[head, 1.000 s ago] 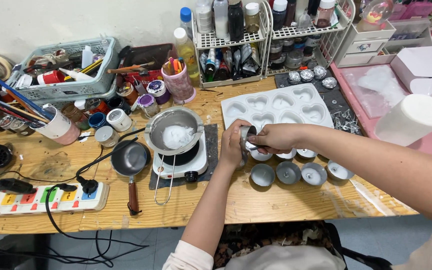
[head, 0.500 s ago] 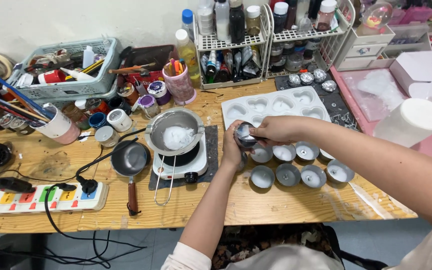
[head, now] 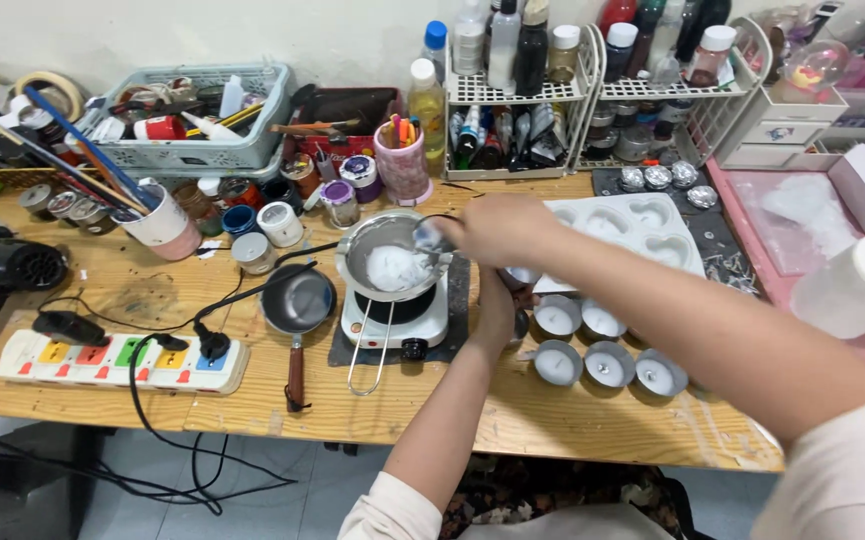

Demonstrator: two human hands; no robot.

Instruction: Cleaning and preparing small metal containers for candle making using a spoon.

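1. Hands first: I see the right hand [head: 500, 228] closed round a small tin cup [head: 430, 236], tipped at the rim of the metal pot [head: 392, 262], presumably so its contents drop inside.
2. Left hand [head: 497, 305] sits just right of the pot, under the right forearm; I cannot tell its grip or what it holds.
3. Pot sits on the white hotplate [head: 396, 318], white wax lump [head: 395, 268] inside, handle toward the near edge.
4. Five filled tealight cups [head: 600, 348] cluster right of the hotplate, within easy reach.
5. Heart mould tray [head: 624, 228] lies beyond them; a small empty pan [head: 298, 301] sits left.
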